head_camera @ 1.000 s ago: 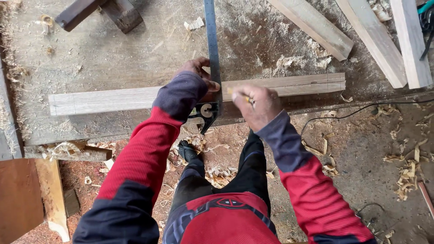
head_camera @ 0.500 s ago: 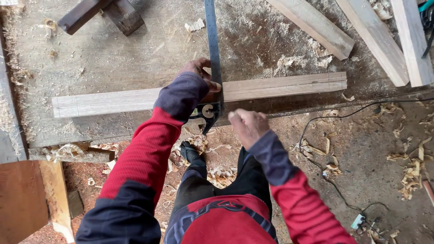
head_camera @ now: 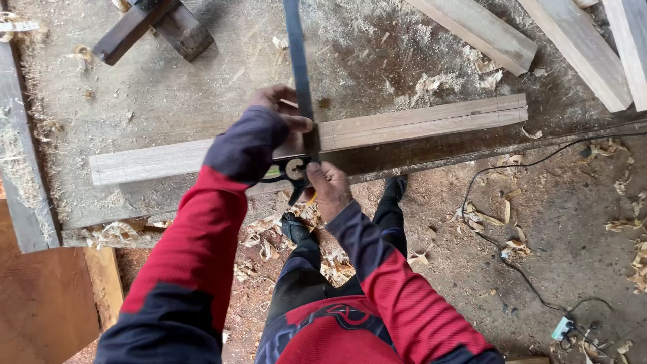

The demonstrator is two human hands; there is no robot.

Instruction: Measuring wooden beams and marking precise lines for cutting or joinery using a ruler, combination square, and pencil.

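I press my left hand (head_camera: pixel 280 111) flat, fingers spread, on the plank (head_camera: pixel 404 125), steadying the square (head_camera: pixel 298 81), while my right hand (head_camera: pixel 328 189) clamps its head against the plank's near edge.

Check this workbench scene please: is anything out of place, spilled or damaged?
Nothing looks damaged. Pale wood shavings lie scattered over the dirt floor and bench. A thin black cable trails loose across the floor. The left hand presses the metal square on the long pale wooden board.
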